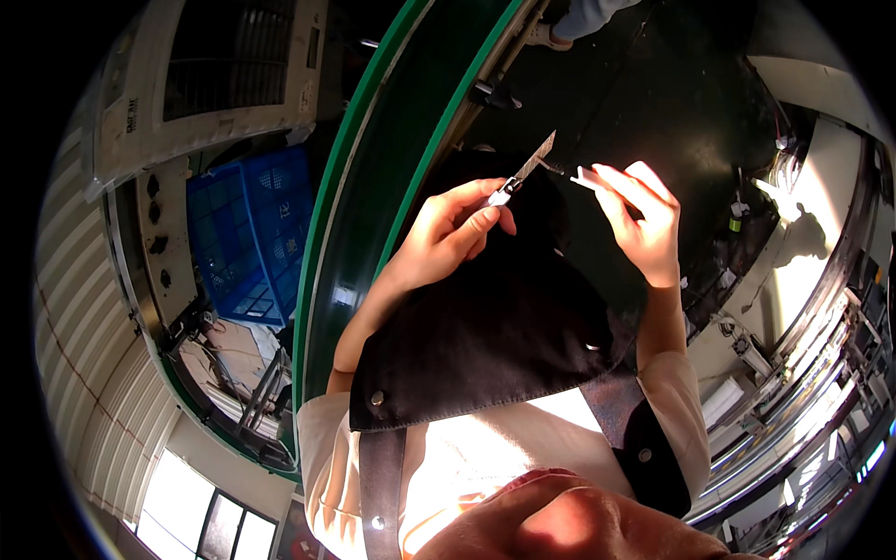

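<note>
In front of my dark apron (485,317), my left hand (439,245) is closed around the handle of a snap-off utility knife (535,159). Its blade is extended and points up and to the right. My right hand (651,222), level with it on the right, pinches a small flat white piece (588,178) between thumb and fingers. A thin dark tip (553,168) lies between the white piece and the blade; whether it touches either one I cannot tell. The palms of both hands are partly hidden.
A green-edged conveyor (359,196) runs close along my left side. Beyond it are a blue plastic crate (247,233) and a large pale machine (140,103). Another person's shoe (549,37) shows at the top. Long metal racks (793,448) line the right side.
</note>
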Demonstrator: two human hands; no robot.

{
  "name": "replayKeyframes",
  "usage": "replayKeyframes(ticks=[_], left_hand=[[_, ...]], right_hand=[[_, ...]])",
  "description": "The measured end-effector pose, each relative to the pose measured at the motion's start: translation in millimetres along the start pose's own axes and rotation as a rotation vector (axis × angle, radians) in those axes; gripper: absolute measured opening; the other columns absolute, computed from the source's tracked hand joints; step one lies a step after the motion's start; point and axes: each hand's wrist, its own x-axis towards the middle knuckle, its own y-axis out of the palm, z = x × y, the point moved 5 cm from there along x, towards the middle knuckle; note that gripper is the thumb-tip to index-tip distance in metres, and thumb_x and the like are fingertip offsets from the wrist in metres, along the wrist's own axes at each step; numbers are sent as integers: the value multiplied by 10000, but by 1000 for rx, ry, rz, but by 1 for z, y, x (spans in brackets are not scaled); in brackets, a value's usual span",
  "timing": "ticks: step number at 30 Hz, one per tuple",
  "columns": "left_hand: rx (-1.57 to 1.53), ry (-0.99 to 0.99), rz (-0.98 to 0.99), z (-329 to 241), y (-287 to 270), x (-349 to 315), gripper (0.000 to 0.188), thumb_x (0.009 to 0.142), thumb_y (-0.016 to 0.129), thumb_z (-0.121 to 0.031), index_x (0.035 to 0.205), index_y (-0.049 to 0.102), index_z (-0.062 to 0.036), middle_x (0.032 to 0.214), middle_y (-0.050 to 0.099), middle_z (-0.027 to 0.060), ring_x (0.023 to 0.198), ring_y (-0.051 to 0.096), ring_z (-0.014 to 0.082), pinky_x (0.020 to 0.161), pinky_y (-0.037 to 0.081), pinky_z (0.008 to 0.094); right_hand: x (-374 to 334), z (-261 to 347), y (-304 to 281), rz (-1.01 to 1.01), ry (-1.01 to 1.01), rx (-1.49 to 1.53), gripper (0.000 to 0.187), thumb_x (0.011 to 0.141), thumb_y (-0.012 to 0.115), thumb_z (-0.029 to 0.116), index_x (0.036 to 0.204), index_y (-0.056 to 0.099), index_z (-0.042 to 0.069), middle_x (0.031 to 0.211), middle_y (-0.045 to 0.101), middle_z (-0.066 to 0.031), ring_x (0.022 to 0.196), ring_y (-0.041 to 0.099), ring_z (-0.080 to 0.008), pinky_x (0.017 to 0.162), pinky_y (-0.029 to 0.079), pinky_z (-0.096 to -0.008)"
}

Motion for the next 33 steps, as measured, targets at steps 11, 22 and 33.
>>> replayKeyframes(ticks=[11, 22, 33], left_hand=[[34, -20, 8, -4, 1, -1, 311, 930, 461, -111, 1218, 469, 6, 812, 597, 62, 476, 393, 31, 428, 333, 168], [40, -33, 4, -2, 7, 1, 305, 928, 462, -102, 1211, 471, 13, 808, 593, 46, 482, 392, 27, 434, 340, 171], [47, -68, 51, -2, 9, 4, 314, 932, 454, -110, 1224, 469, 4, 800, 592, 40, 484, 395, 29, 437, 336, 167]], right_hand=[[4, -1, -5, -85, 14, 2, 189, 729, 672, 2, 918, 663, 6, 683, 585, -79, 544, 530, -145, 494, 429, -233], [-12, 3, 5, 89, -7, -6, 158, 776, 631, -17, 933, 654, -23, 701, 566, -77, 571, 519, -123, 511, 405, -225], [-16, 3, -5, -39, 78, -25, 176, 732, 694, 52, 904, 666, 23, 653, 569, -78, 518, 524, -150, 457, 402, -238]])
